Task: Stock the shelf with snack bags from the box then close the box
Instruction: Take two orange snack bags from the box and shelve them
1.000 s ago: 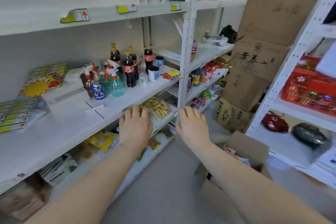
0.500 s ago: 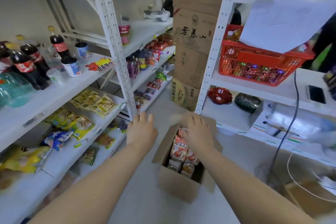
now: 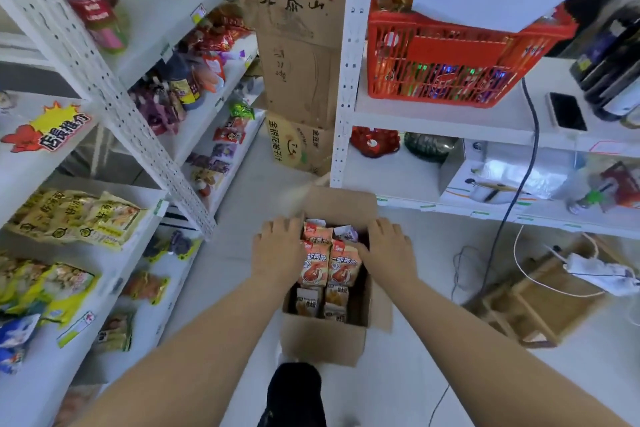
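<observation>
Head view: snack bags [image 3: 327,263] in the box [image 3: 322,340] sit between the hands [image 3: 277,251] [image 3: 389,251].

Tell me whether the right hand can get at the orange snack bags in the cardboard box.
Probably yes: the brown cardboard box stands open, the orange prawn-print snack bags lie uncovered on top, and the right hand rests at their edge.

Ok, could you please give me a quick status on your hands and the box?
Left hand and right hand open, flanking snack bags. Box open, stocked. Nothing blocking.
</observation>
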